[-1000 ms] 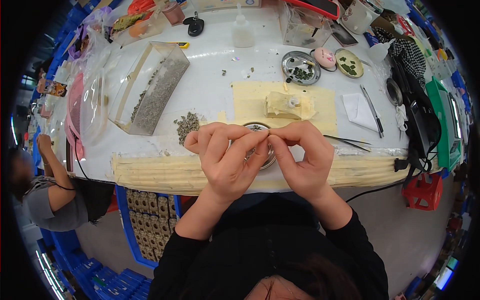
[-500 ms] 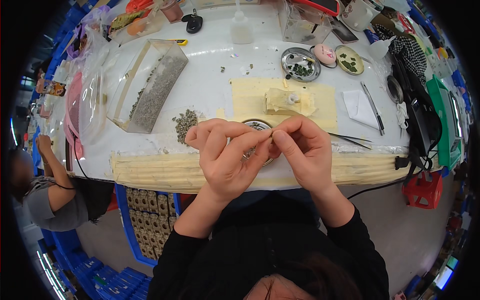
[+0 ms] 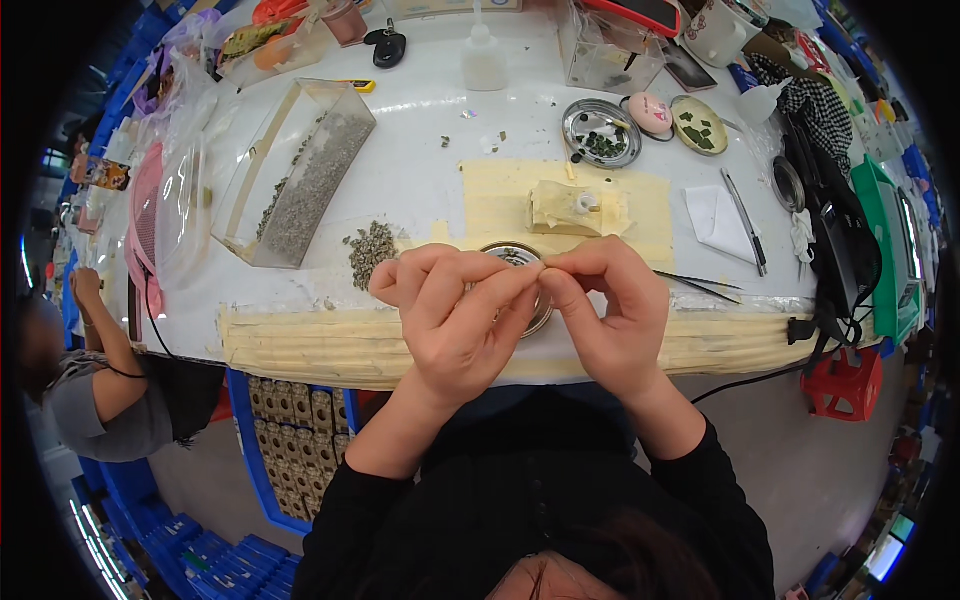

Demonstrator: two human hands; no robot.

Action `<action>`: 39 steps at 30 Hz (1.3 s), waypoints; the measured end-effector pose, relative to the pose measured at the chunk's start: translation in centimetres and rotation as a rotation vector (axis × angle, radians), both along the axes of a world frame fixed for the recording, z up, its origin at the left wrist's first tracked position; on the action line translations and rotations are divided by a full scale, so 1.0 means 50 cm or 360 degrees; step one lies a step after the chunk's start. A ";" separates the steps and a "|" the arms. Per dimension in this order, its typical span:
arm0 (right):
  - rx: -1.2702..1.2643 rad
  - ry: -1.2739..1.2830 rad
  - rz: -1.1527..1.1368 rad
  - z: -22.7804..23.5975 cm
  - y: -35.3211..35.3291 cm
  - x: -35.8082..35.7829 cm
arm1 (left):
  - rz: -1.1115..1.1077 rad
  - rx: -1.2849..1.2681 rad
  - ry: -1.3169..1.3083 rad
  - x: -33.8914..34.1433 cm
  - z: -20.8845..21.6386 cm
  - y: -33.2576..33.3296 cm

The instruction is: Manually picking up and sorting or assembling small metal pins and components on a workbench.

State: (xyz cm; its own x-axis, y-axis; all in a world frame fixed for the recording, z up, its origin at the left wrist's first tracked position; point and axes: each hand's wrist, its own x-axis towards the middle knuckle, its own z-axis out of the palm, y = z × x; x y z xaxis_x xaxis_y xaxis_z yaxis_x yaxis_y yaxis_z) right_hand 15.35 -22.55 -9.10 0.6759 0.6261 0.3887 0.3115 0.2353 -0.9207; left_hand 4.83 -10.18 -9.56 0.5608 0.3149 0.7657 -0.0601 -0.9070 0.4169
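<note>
My left hand (image 3: 455, 312) and my right hand (image 3: 615, 310) meet at their fingertips over the near edge of the table. Thumb and forefinger of each are pinched together, and whatever they hold is too small to make out. Partly hidden beneath them sits a round metal dish (image 3: 541, 318) with small bits in it. Left of my left hand lies a heap of small grey-green pieces (image 3: 372, 252). Beyond my hands a block wrapped in cream tape (image 3: 560, 212) stands on a cream sheet (image 3: 490, 185). Dark tweezers (image 3: 705, 285) rest right of my right hand.
A clear box of grey granules (image 3: 310, 180) stands at left. Farther back are a white squeeze bottle (image 3: 484, 60), a metal dish of dark green pieces (image 3: 602, 135) and a small dish (image 3: 699, 126). A pen (image 3: 745, 222) lies beside folded white paper (image 3: 715, 215). Another person (image 3: 105, 390) sits at far left.
My fingertips stay pinched together in nearly the same place. My right hand has tilted slightly, its fingers shifting a little. Nothing on the table has visibly moved.
</note>
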 end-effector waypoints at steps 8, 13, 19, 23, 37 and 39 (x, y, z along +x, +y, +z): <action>-0.0066 -0.0502 -0.0290 -0.007 0.011 -0.010 | 0.0125 0.0076 0.0024 0.002 -0.006 -0.004; -0.0070 0.0974 0.0537 0.002 -0.013 0.020 | -0.0080 -0.0137 -0.0023 0.002 0.004 0.005; -0.0011 0.1339 0.0771 -0.003 -0.009 0.024 | -0.0282 -0.0439 -0.0051 0.005 0.005 0.011; 0.0027 0.1102 0.0582 -0.005 -0.010 0.014 | -0.0095 -0.0164 -0.0041 0.004 0.003 0.004; -0.0124 0.0192 -0.0007 -0.001 0.001 -0.005 | 0.0093 0.0094 0.0049 0.006 -0.007 -0.002; -0.0110 0.0443 0.0158 0.002 -0.009 0.004 | 0.0043 0.0053 0.0026 0.006 -0.005 -0.002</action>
State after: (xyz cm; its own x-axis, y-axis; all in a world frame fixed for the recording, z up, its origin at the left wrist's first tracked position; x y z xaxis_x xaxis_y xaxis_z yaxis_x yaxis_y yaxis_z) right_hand 15.56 -23.00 -9.01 0.6844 0.7132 0.1513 0.0237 0.1856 -0.9823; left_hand 5.12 -10.30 -9.82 0.5652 0.3046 0.7667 -0.0289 -0.9215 0.3873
